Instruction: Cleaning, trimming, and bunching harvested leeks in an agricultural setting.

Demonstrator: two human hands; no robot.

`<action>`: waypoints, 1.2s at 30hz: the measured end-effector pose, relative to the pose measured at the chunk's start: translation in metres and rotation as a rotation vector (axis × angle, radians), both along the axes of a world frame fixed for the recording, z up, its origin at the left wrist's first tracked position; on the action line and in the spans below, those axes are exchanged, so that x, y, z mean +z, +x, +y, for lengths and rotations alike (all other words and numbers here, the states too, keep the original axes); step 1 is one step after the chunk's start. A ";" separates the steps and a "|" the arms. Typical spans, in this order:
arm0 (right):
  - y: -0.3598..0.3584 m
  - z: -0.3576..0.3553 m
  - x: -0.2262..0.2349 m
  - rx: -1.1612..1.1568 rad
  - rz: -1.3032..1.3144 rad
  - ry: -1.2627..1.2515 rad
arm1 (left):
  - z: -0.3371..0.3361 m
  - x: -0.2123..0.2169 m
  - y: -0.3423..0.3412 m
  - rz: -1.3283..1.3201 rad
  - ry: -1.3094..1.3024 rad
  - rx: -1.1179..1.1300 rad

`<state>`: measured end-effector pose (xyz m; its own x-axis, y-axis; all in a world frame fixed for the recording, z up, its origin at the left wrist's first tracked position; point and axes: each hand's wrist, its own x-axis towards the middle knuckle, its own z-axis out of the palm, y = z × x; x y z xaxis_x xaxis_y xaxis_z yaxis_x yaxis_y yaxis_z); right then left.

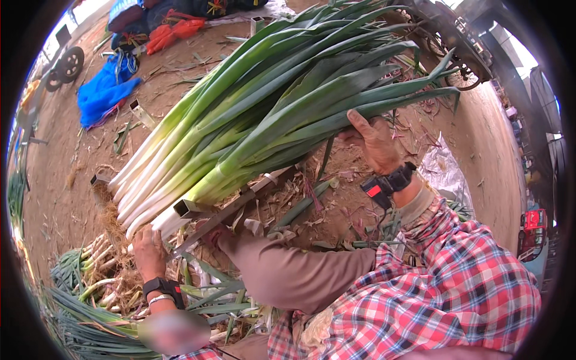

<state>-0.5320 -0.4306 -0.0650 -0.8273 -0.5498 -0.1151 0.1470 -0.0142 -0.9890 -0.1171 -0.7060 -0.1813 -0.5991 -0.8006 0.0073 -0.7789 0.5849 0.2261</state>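
A thick bundle of large green onions [252,129] lies slantwise on a metal rack [240,201], white root ends at lower left and green leaves at upper right. My left hand [150,255] is at the root ends, its fingers bent and closed against the nearest white stem. My right hand [373,144] grips the near edge of the leaves, with the thumb on top and the other fingers partly hidden by them. Both wrists carry black strapped devices. My bent leg [300,270] is beside the rack.
More green onions [96,324] with tangled roots lie in a pile at lower left. Blue netting [108,90] and an orange-red bag [174,35] lie beyond the rack. Leaf scraps litter the dirt floor [66,198]. A white plastic sheet [445,168] and a wheeled vehicle [465,72] are at right.
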 end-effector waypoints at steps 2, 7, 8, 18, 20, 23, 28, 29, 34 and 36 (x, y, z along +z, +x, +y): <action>-0.011 0.004 0.007 0.011 0.091 0.101 | -0.001 0.000 0.000 0.030 0.008 -0.001; -0.033 0.001 0.020 0.010 0.357 0.317 | -0.001 -0.001 0.002 0.018 0.035 0.023; -0.036 -0.002 0.024 0.014 0.432 0.399 | -0.002 -0.002 0.003 0.022 0.033 0.023; -0.076 -0.013 0.051 0.346 0.397 0.410 | 0.000 0.002 -0.001 0.071 0.020 0.007; -0.085 0.005 0.054 0.460 0.433 0.384 | 0.001 0.002 0.000 0.069 0.020 0.012; -0.094 0.020 0.062 0.694 0.933 0.656 | -0.001 0.000 0.002 0.075 -0.006 -0.011; -0.094 0.006 0.067 0.423 0.979 0.692 | 0.000 -0.003 0.001 0.064 0.027 0.019; -0.094 0.005 0.065 0.337 1.033 0.547 | -0.001 -0.003 0.001 0.063 0.026 0.020; -0.078 0.027 0.032 0.599 1.050 0.691 | 0.000 -0.002 0.001 0.075 0.016 0.020; -0.070 0.022 0.013 0.432 1.518 0.607 | 0.000 -0.001 -0.001 0.079 0.020 0.020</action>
